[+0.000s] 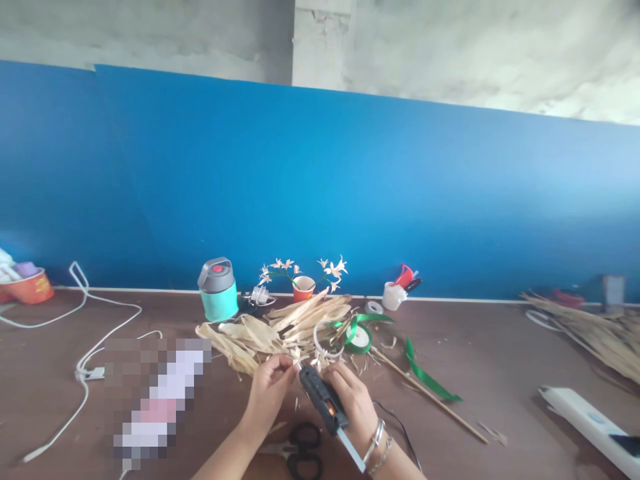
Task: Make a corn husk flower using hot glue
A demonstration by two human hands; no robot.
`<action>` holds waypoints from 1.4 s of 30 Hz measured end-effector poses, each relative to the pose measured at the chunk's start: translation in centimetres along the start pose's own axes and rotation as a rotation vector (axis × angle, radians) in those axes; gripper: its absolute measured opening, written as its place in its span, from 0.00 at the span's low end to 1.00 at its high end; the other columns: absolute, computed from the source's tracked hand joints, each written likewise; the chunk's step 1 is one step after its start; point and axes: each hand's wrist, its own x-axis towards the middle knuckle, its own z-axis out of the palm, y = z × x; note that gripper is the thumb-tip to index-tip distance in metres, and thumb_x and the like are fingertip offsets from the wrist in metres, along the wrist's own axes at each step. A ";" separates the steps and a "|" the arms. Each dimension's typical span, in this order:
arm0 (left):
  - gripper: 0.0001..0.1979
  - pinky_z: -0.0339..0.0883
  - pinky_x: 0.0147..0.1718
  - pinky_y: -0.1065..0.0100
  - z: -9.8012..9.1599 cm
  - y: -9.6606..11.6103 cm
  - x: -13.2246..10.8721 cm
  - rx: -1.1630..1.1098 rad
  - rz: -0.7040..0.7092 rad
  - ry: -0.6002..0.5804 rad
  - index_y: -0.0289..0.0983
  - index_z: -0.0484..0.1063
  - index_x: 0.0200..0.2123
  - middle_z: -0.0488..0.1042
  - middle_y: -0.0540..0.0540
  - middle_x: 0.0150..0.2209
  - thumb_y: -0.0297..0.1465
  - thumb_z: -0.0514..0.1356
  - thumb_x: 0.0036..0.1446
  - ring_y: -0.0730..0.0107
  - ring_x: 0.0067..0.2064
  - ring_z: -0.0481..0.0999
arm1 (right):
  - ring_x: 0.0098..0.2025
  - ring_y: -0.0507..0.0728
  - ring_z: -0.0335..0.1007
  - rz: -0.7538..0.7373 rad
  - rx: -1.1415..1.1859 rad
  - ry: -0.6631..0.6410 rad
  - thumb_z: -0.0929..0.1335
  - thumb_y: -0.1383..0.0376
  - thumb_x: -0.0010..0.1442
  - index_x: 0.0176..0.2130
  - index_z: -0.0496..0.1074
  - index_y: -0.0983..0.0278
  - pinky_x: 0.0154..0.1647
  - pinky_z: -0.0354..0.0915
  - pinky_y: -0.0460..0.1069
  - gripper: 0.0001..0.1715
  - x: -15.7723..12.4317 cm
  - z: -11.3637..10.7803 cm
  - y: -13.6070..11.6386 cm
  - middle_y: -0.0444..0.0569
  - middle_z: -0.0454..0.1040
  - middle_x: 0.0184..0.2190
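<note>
My right hand (354, 397) is wrapped round a black hot glue gun (320, 397), with a pale glue stick (351, 451) poking out of its rear end. The gun's nozzle points away from me, close to the fingertips of my left hand (271, 388). Those fingers are closed in a pinch on a small cream husk flower (296, 355). A second pale flower (320, 360) shows just beyond the gun; what supports it is hidden. Dried corn husks (255, 335) lie behind both hands. Below them, black-handled scissors (303, 448) rest on the table.
A ribbon spool (359, 339) with loose green ribbon (430, 379) and a thin stick (435, 397) lie to the right. At the back stand a teal jar (219, 300), a paper cup (303, 291) with flowers and a white cup (394, 297). White cables (107, 340) cross the left side.
</note>
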 end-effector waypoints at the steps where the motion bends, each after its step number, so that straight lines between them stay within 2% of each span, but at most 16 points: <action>1: 0.14 0.55 0.24 0.75 0.0 0.0 0.0 -0.002 -0.003 -0.001 0.33 0.69 0.24 0.65 0.51 0.22 0.40 0.62 0.47 0.74 0.25 0.62 | 0.32 0.55 0.64 0.001 -0.001 0.001 0.64 0.63 0.56 0.35 0.64 0.63 0.33 0.63 0.48 0.06 0.0 0.0 0.0 0.50 0.66 0.31; 15: 0.16 0.58 0.24 0.73 0.2 0.5 0.0 0.041 0.007 0.042 0.33 0.71 0.23 0.69 0.49 0.22 0.43 0.63 0.44 0.71 0.25 0.66 | 0.32 0.55 0.64 0.013 -0.004 0.003 0.64 0.64 0.56 0.33 0.63 0.63 0.33 0.63 0.48 0.05 0.0 0.1 0.2 0.50 0.67 0.31; 25: 0.17 0.57 0.22 0.73 0.3 1.0 -0.1 0.029 -0.012 0.042 0.34 0.71 0.23 0.66 0.51 0.18 0.44 0.64 0.43 0.72 0.22 0.65 | 0.32 0.55 0.63 0.035 0.003 0.002 0.66 0.67 0.53 0.33 0.63 0.63 0.32 0.62 0.48 0.05 -0.2 0.3 0.4 0.49 0.66 0.31; 42: 0.17 0.56 0.21 0.74 0.3 0.9 -0.2 0.006 -0.018 0.037 0.34 0.70 0.23 0.67 0.51 0.19 0.44 0.64 0.43 0.72 0.21 0.64 | 0.30 0.54 0.64 0.022 -0.032 0.016 0.63 0.65 0.57 0.32 0.63 0.63 0.31 0.62 0.47 0.03 -0.2 0.3 0.4 0.49 0.66 0.29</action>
